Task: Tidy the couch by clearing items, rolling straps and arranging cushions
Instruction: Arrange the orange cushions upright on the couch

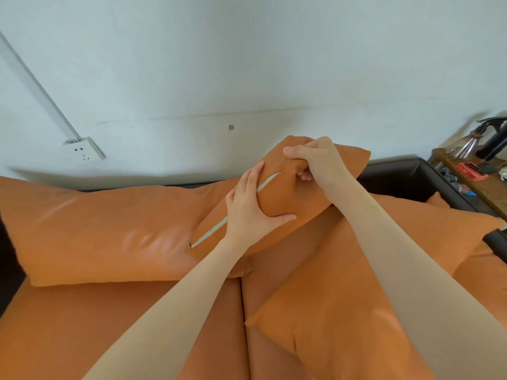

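Note:
An orange cushion (288, 198) with a pale zipper along its edge is held up over the orange couch seat (115, 325), zipper side facing me. My left hand (252, 207) grips its lower edge across the zipper. Near the upper corner, my right hand (318, 163) pinches the fabric. A large orange back cushion (104, 231) leans at the left behind the seat. Another orange cushion (356, 311) lies on the right part of the seat, under my right forearm.
The white wall (247, 64) rises right behind the couch, with a socket (82, 150) and a cable duct at the left. A dark couch arm (397, 179) stands at the right, beside a wooden side table (482, 185) holding a spray bottle and small items.

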